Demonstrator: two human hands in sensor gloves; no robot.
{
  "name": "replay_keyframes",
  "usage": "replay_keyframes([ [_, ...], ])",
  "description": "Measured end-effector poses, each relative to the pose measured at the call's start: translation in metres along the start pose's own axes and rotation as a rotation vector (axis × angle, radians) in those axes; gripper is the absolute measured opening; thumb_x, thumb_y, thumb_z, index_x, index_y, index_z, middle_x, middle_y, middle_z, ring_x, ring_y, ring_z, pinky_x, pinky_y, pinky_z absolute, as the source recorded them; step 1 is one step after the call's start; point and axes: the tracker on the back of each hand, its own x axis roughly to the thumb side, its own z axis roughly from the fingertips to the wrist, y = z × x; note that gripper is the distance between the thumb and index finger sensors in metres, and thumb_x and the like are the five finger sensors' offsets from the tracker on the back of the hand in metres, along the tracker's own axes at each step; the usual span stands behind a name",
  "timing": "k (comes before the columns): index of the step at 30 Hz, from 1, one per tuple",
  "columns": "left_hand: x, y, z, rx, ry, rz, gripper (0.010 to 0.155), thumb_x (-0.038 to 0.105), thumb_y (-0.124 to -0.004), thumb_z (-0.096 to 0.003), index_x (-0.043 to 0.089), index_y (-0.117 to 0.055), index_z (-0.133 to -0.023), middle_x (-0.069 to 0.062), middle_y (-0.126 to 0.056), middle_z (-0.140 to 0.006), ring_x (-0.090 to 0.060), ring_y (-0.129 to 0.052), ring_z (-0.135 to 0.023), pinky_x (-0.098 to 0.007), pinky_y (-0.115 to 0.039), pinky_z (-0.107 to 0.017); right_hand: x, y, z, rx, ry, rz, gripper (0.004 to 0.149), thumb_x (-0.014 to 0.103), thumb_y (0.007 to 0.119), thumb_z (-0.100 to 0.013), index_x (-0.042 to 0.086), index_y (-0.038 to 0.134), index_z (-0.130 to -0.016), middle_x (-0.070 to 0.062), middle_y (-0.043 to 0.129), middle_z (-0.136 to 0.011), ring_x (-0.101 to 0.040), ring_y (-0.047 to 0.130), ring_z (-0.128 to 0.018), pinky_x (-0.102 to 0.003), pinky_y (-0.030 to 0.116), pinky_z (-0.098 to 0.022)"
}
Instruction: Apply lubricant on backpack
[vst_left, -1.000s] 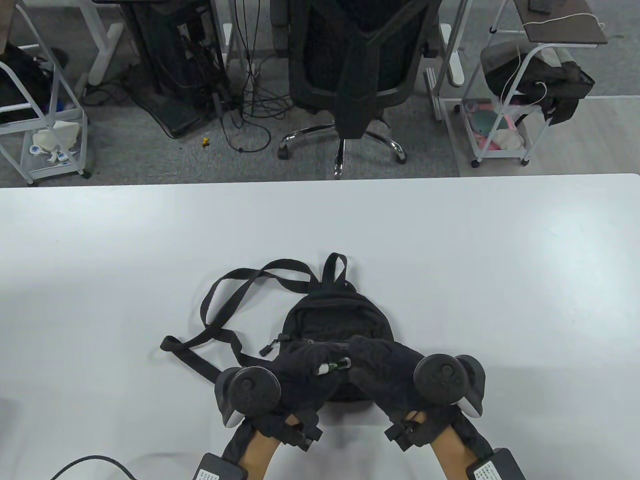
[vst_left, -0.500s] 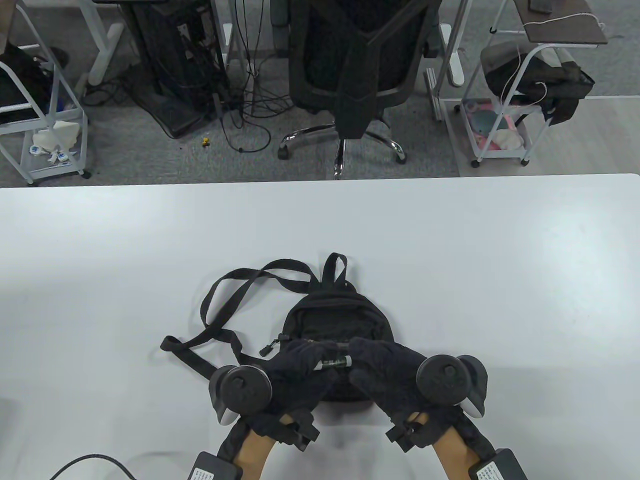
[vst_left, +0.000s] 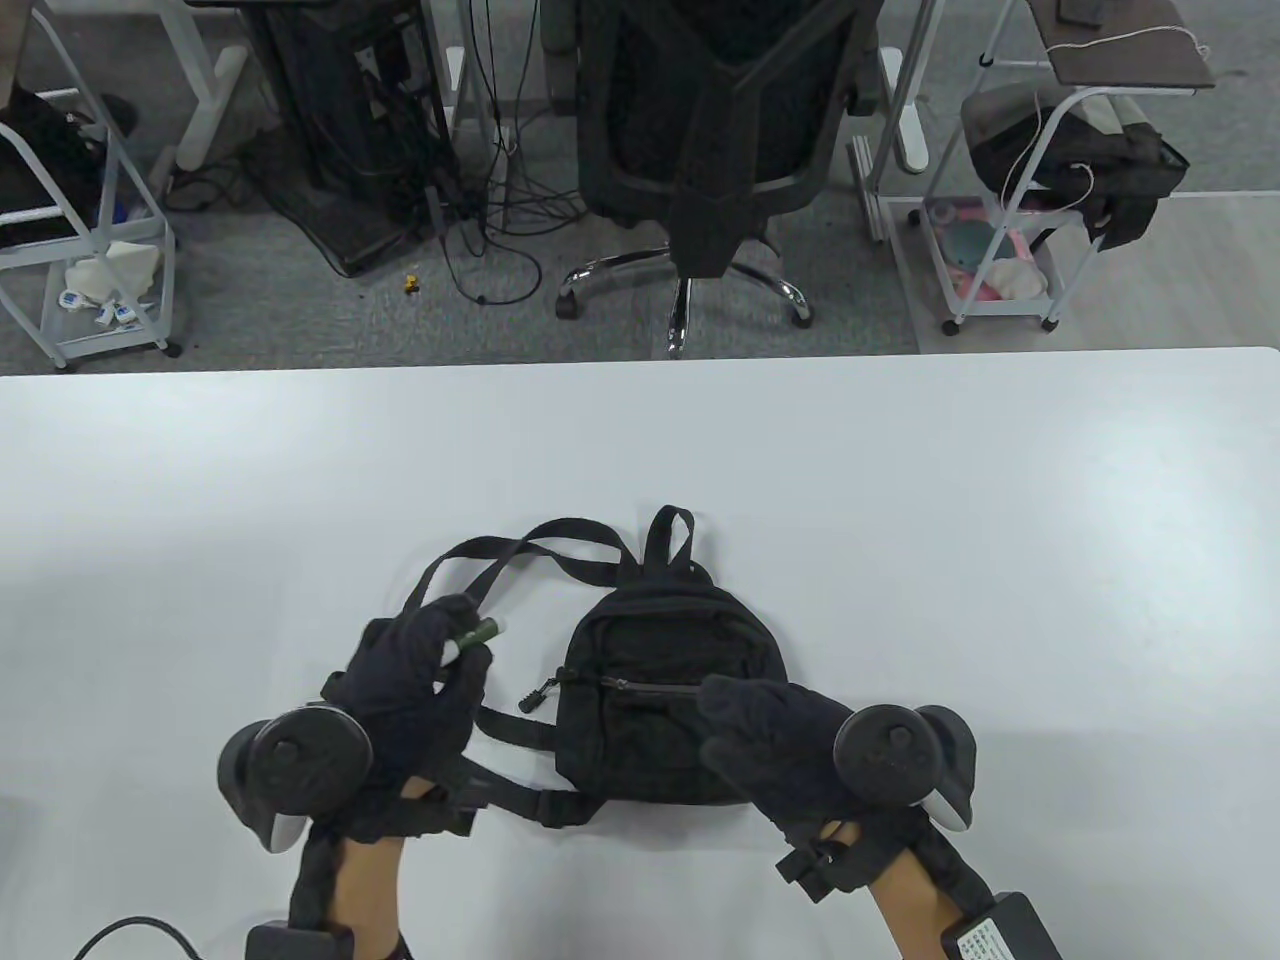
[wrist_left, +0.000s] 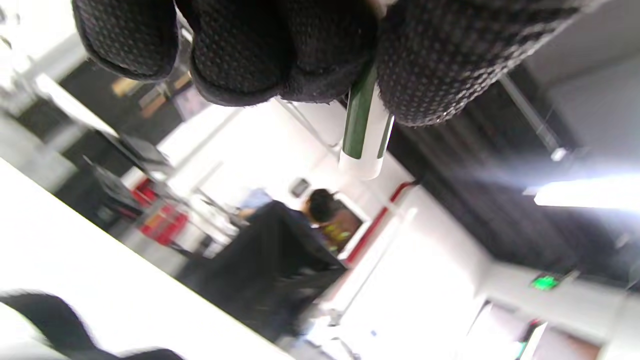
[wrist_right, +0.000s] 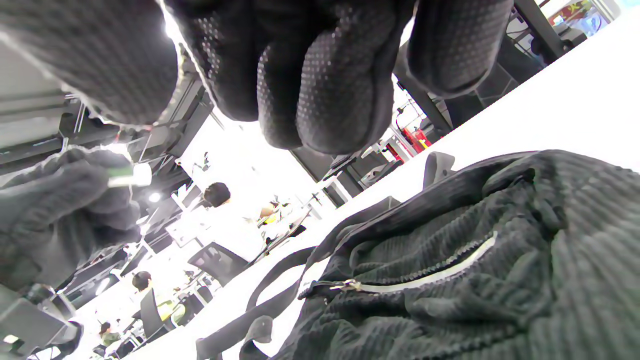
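Note:
A small black backpack (vst_left: 660, 690) lies flat on the white table (vst_left: 900, 520), straps spread to its left. My left hand (vst_left: 420, 670) is left of the backpack and grips a green and white lubricant tube (vst_left: 478, 635), whose tip points up and right. The tube also shows in the left wrist view (wrist_left: 364, 135), sticking out between my fingers. My right hand (vst_left: 770, 730) hovers over the backpack's lower right corner. Its fingers are loosely curled and the thumb is apart, with nothing seen in it. The right wrist view shows the front pocket zipper (wrist_right: 425, 280) closed.
A black office chair (vst_left: 720, 150) stands beyond the table's far edge, with white carts (vst_left: 1010, 220) and cables on the floor. A black cable (vst_left: 140, 935) lies at the table's near left corner.
My left hand has moved left and away from the backpack, carrying the tube with it. My right hand has let go of the tube's end and stayed in place.

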Motion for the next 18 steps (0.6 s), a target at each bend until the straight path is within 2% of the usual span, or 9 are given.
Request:
replay_keyframes([
  [3,-0.031,0.017,-0.003,-0.044,0.082,-0.102,0.053,0.038,-0.092,-0.0447,0.016,-0.08,-0.092,-0.004,-0.094,-0.068,-0.039,-0.093,-0.062,-0.069,-0.076,-0.058,0.0,0.002,-0.001,0.009,0.005,-0.004,0.056,0.059,0.086,-0.046,0.031,0.079,-0.095,0.002,0.09,-0.088,-0.02,0.103,-0.066,-0.052,0.076,-0.062],
  [7,-0.079,0.025,0.0,-0.127,0.219,-0.234,0.053,0.038,-0.097,-0.0421,0.015,-0.085,-0.088,-0.005,-0.097,-0.066,-0.039,-0.095,-0.06,-0.068,-0.078,-0.057,-0.001,0.004,-0.003,0.026,0.01,0.013,0.057,0.059,0.086,-0.046,0.032,0.079,-0.095,0.002,0.09,-0.088,-0.02,0.103,-0.066,-0.052,0.076,-0.062],
  [9,-0.109,0.025,0.005,-0.215,0.313,-0.29,0.052,0.038,-0.098,-0.0419,0.015,-0.087,-0.088,-0.006,-0.097,-0.066,-0.039,-0.096,-0.059,-0.068,-0.078,-0.056,-0.001,0.004,-0.003,0.026,0.011,0.017,0.056,0.059,0.086,-0.046,0.032,0.079,-0.095,0.002,0.09,-0.088,-0.02,0.103,-0.066,-0.052,0.076,-0.062],
  [13,-0.155,0.024,0.019,-0.315,0.461,-0.354,0.052,0.038,-0.098,-0.041,0.014,-0.089,-0.086,-0.006,-0.099,-0.064,-0.039,-0.097,-0.058,-0.068,-0.079,-0.055,-0.003,0.005,-0.004,0.032,0.02,0.013,0.056,0.059,0.086,-0.046,0.031,0.079,-0.095,0.002,0.09,-0.088,-0.02,0.103,-0.066,-0.052,0.076,-0.062],
  [18,-0.189,0.013,0.039,-0.36,0.564,-0.326,0.053,0.04,-0.099,-0.0403,0.013,-0.09,-0.085,-0.005,-0.1,-0.064,-0.038,-0.098,-0.056,-0.068,-0.079,-0.055,-0.005,0.013,-0.005,0.07,0.028,0.034,0.056,0.058,0.086,-0.046,0.032,0.079,-0.095,0.002,0.09,-0.088,-0.02,0.103,-0.066,-0.053,0.075,-0.062],
])
